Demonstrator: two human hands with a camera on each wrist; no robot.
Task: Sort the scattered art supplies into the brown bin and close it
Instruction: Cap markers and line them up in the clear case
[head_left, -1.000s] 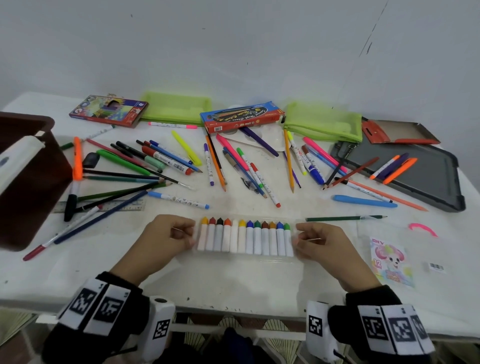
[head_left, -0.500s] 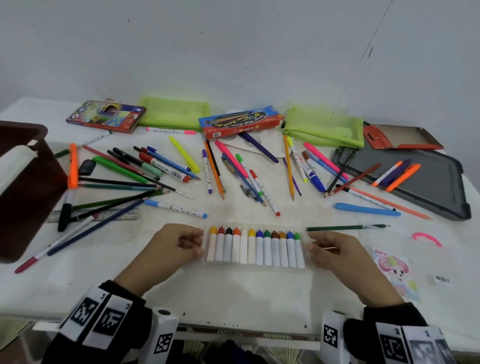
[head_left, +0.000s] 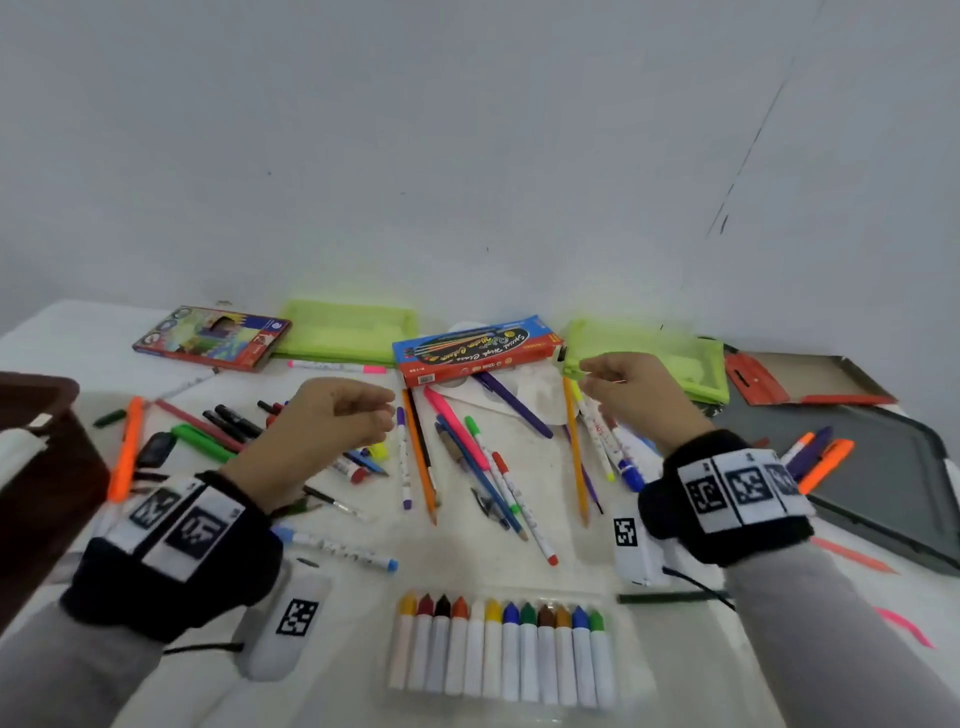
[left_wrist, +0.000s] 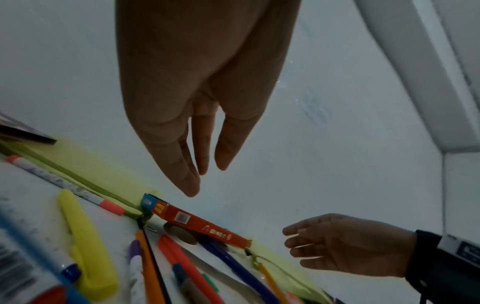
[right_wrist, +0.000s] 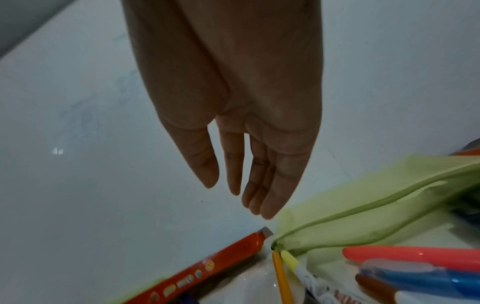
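Note:
Both my hands hover above the scattered pens and pencils (head_left: 467, 457), and neither holds anything. In the head view my left hand (head_left: 384, 410) hangs over the markers left of centre. My right hand (head_left: 587, 371) is near the right end of the blue and orange pencil box (head_left: 475, 351). The wrist views show the left hand (left_wrist: 205, 174) and the right hand (right_wrist: 233, 195) with straight, relaxed fingers above that box (left_wrist: 200, 224) (right_wrist: 207, 267). A clear pack of crayons (head_left: 498, 649) lies at the near edge. The brown bin (head_left: 41, 467) stands at the far left.
Two lime green pouches (head_left: 348, 330) (head_left: 649, 353) lie at the back by the wall, with a red pencil box (head_left: 213, 338) to their left. A dark grey tray-like lid (head_left: 893, 483) holds a few markers at the right. An opened red carton (head_left: 810, 379) lies behind it.
Both hands have let go of the crayon pack, risen off the table and moved toward the back. The pack stays at the near edge. The head camera has tilted up.

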